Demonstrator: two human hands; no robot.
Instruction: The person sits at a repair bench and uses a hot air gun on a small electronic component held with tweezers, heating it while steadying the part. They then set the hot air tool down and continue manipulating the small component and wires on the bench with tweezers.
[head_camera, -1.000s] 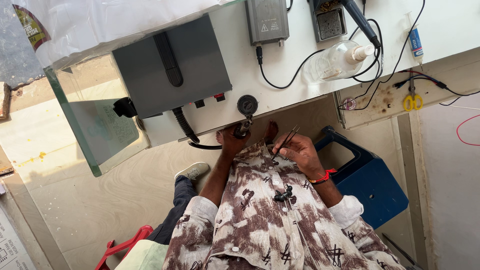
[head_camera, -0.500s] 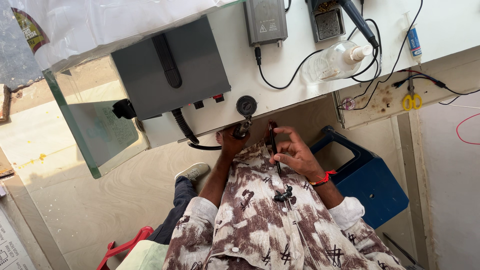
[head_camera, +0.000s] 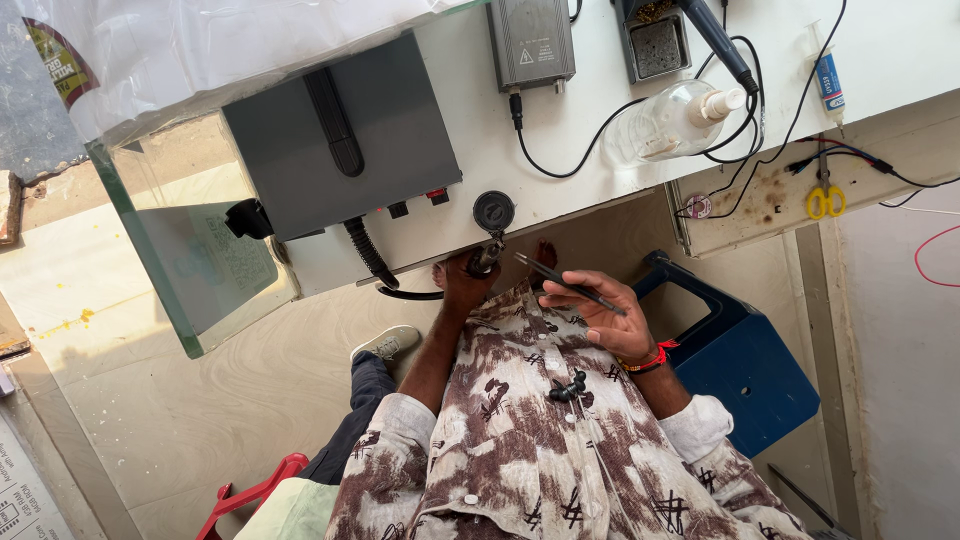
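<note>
My left hand (head_camera: 462, 287) is closed around a black handpiece (head_camera: 486, 257) at the white table's front edge (head_camera: 590, 195). A black hose (head_camera: 366, 256) runs from it to a grey box unit (head_camera: 340, 140). My right hand (head_camera: 603, 318), with a red band at the wrist, holds a thin dark flat device (head_camera: 570, 284) seen edge-on, lying across the fingers over my patterned shirt (head_camera: 540, 440). The two hands are a short way apart.
On the table stand a grey station (head_camera: 532, 42), a clear pump bottle (head_camera: 672, 120), a small tube (head_camera: 828, 85) and black cables. Yellow scissors (head_camera: 826, 201) lie at the right. A glass pane (head_camera: 190, 260) is on the left, a blue box (head_camera: 740, 365) on the right, and a shoe (head_camera: 388, 343) below.
My right hand has turned the thin dark device from standing upright to lying flatter across the fingers and moved slightly right. The left hand stays on the handpiece.
</note>
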